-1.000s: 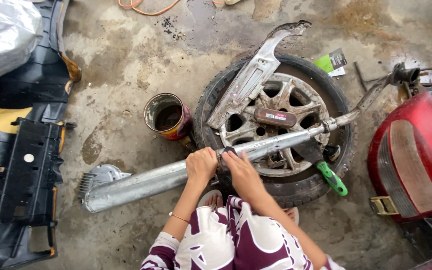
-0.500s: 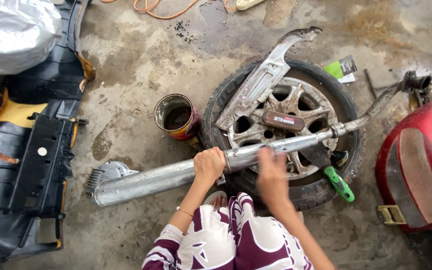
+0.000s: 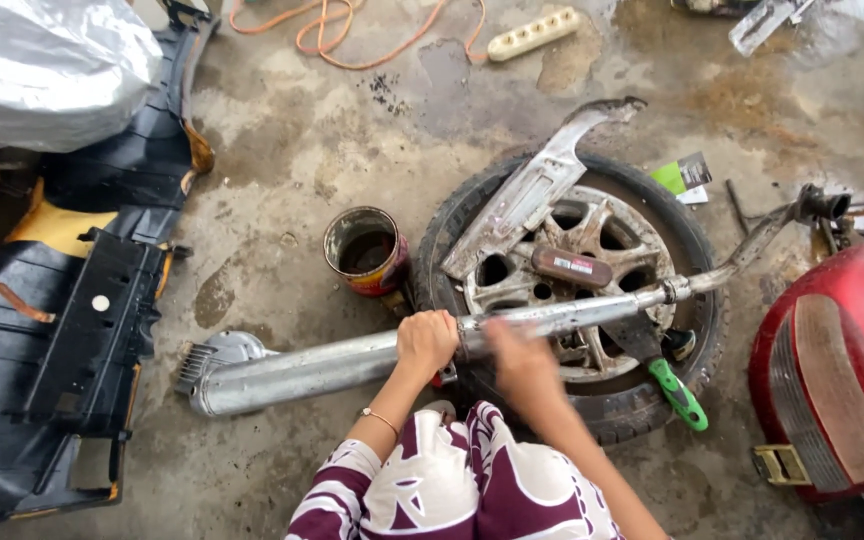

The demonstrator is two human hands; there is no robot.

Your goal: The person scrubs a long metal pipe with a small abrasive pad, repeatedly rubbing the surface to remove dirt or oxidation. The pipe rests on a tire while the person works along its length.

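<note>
A long silver exhaust pipe (image 3: 312,365) lies across a car wheel (image 3: 687,265) on the concrete floor. My left hand (image 3: 426,340) grips the pipe where it reaches the tyre's left edge. My right hand (image 3: 517,358) is blurred with motion and rests on or just over the pipe to the right of the left hand; whether it holds anything is unclear. A bent grey metal panel (image 3: 532,190) and a brown block (image 3: 572,267) lie on the wheel's rim.
A rusty open can (image 3: 364,250) stands left of the wheel. A green-handled tool (image 3: 680,392) lies on the tyre's lower right. Black plastic body panels (image 3: 47,340) fill the left; a red tail-lamp part (image 3: 837,370) sits right. An orange cable and power strip (image 3: 532,32) lie at top.
My right hand has slid along the pipe, right and then partly back, near the wheel. My left hand keeps its grip. The camera view has shifted slightly.
</note>
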